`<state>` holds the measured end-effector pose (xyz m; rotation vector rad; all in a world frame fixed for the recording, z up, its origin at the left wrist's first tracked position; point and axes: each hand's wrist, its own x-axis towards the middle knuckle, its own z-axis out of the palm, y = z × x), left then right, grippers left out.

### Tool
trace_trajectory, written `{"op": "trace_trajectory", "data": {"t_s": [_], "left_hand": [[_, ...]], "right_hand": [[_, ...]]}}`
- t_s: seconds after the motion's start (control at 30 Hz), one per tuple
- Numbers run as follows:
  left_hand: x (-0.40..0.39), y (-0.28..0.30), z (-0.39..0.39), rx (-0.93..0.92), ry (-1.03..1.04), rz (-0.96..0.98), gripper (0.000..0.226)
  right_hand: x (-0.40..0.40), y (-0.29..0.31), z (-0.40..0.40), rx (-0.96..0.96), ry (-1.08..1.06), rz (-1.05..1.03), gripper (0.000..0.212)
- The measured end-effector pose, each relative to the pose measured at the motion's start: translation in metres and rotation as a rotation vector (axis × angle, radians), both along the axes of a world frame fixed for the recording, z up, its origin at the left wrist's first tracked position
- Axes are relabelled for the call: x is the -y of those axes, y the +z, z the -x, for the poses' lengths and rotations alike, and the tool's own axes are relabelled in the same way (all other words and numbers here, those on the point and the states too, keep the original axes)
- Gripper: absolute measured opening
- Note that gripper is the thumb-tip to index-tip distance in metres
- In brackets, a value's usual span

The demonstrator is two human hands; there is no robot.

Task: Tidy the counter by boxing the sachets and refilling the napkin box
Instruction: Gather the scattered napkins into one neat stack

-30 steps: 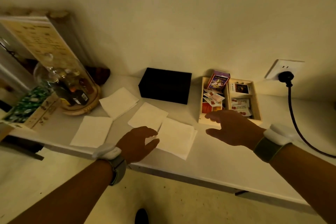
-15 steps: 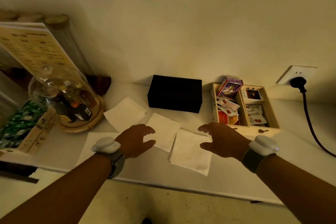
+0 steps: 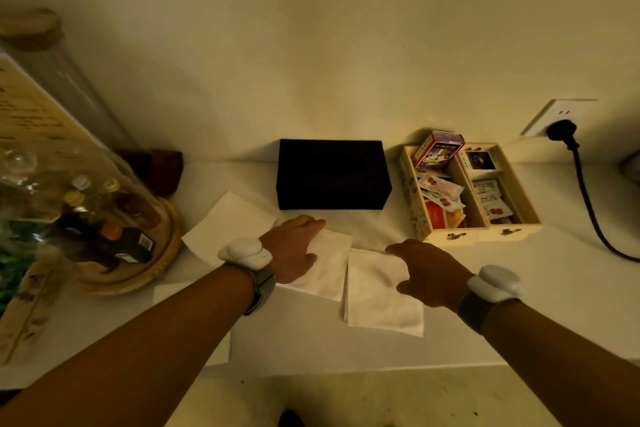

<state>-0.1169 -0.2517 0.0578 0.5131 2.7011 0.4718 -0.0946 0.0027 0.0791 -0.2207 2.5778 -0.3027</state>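
Observation:
A black napkin box point(image 3: 332, 174) stands shut against the wall. To its right a wooden two-compartment box point(image 3: 481, 233) holds several sachets point(image 3: 441, 196) and a purple carton point(image 3: 438, 150). White napkins lie loose on the counter. My left hand point(image 3: 294, 246) rests flat, fingers spread, on the middle napkin point(image 3: 329, 270). My right hand point(image 3: 426, 270) hovers with fingers apart over the top of the right napkin point(image 3: 381, 302). Another napkin point(image 3: 225, 225) lies to the left, and one more point(image 3: 194, 322) is mostly hidden under my left forearm.
A glass dome point(image 3: 76, 184) over small bottles sits on a round wooden base point(image 3: 152, 260) at the left, behind a tilted menu card point(image 3: 31, 125). A wall socket point(image 3: 557, 118) with a black cable point(image 3: 588, 211) is at the right. The counter's front edge point(image 3: 381, 367) runs below the napkins.
Both hands moved forward toward the napkins. The left hand came down onto the middle napkin; the right hand shifted left from the wooden box to above the right napkin.

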Motion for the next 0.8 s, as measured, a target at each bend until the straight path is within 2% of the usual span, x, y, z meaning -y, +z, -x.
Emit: {"op": "trace_trajectory", "data": {"t_s": [0.2,0.43,0.57,0.7,0.8], "left_hand": [[0.0,-0.005,0.011,0.008,-0.106,0.139,0.071],[0.0,0.006,0.015,0.031,-0.116,0.259,0.05],[-0.001,0.006,0.014,0.084,-0.052,0.253,0.041],[-0.002,0.006,0.006,0.086,0.01,0.248,0.031],[-0.001,0.014,0.0,0.124,0.037,0.214,0.036]], "right_hand": [[0.005,-0.007,0.0,-0.071,-0.073,-0.003,0.06],[0.009,-0.009,0.004,0.0,-0.117,-0.043,0.054],[0.007,-0.011,0.004,0.057,-0.162,0.0,0.038],[0.0,-0.013,-0.001,0.031,-0.197,0.069,0.017],[-0.008,-0.01,-0.005,0.018,-0.24,0.149,0.017]]}}
